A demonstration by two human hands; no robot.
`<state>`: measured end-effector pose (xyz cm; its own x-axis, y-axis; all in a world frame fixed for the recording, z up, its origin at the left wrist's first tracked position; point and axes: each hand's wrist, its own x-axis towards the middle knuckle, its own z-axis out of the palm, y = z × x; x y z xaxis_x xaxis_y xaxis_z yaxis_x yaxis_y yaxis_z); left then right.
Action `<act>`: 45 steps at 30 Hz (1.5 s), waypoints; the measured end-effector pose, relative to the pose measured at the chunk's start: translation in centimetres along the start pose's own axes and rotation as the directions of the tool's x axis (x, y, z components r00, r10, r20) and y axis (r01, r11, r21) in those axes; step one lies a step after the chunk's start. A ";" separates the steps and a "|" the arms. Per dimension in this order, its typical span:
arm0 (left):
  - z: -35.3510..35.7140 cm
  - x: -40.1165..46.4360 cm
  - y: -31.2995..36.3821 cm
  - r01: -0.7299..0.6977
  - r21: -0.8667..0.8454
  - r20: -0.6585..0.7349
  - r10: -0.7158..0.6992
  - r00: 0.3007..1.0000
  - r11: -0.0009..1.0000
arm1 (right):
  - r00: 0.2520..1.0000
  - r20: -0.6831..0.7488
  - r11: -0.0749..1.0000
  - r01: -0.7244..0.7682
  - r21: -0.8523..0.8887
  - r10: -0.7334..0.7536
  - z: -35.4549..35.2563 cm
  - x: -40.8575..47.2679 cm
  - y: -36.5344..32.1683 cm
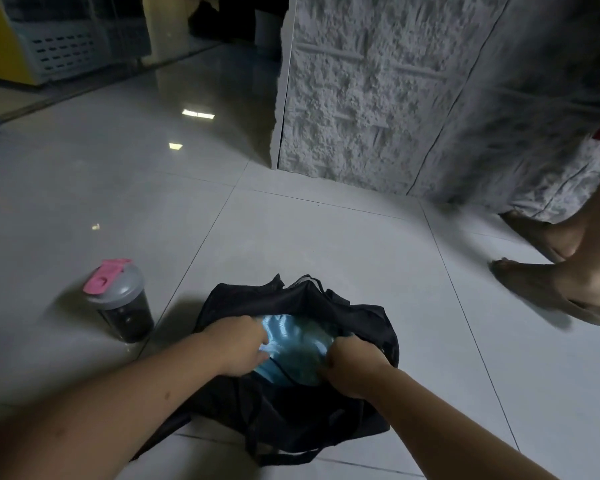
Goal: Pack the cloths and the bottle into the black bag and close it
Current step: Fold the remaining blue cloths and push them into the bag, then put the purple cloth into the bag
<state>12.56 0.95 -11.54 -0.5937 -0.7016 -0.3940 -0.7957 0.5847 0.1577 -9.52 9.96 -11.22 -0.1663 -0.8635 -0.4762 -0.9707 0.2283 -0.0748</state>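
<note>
Your left hand (238,344) and right hand (352,363) both grip the blue cloth (297,344) inside the open black bag (291,410); the bottle (120,299) stands on the floor (309,230) beside it.

Single head-worn wide-angle view, looking forward and steeply down from close above the soft black fabric bag (291,393) on the glossy pale tiled floor (326,237). Forearms entering from the bottom edge; rough white textured wall (378,91) straight ahead, edges bowed.

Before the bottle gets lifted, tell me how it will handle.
The bottle looks rigid, so it should keep its shape. Standing upright on glossy floor tiles, it may slide or tip if nudged. Its dark body hides any contents, so weight is unclear.
</note>
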 end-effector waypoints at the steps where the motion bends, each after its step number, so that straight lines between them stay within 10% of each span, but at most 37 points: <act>1: 0.0 -0.3 -0.2 -0.016 -0.069 -0.015 0.015 1.000 0.997 | 1.000 -0.018 1.000 0.003 0.022 -0.003 0.1 -0.2 0.0; 15: -1.7 -4.0 -2.7 -0.131 -0.592 -0.445 -0.187 0.876 0.795 | 0.942 -0.220 0.919 0.306 0.249 -0.254 -0.6 -2.7 -7.7; 27: 4.5 -8.2 -12.6 0.105 -0.693 -0.316 -0.430 0.846 0.714 | 0.753 -0.468 0.706 0.632 0.320 -0.462 -0.1 -3.1 -19.7; 35: 12.6 -8.4 -18.8 0.372 -0.669 0.011 -0.493 0.870 0.643 | 0.912 0.020 0.789 0.343 0.510 -0.409 7.3 1.4 -25.8; 39: 12.3 -7.8 -17.8 0.489 -0.474 -0.071 -0.586 0.808 0.732 | 0.933 0.211 0.883 0.177 0.435 -0.291 10.4 3.9 -27.5; 45: 13.3 -6.8 -18.6 0.554 -0.589 0.131 -0.607 0.783 0.588 | 0.986 0.131 0.887 0.031 0.461 -0.102 10.9 5.2 -28.9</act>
<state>33.03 0.27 -23.79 0.0339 -0.8514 -0.5234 -0.8676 -0.2850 0.4075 19.53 3.80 -21.08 -0.0419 -0.8158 -0.5768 -0.7861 0.3833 -0.4849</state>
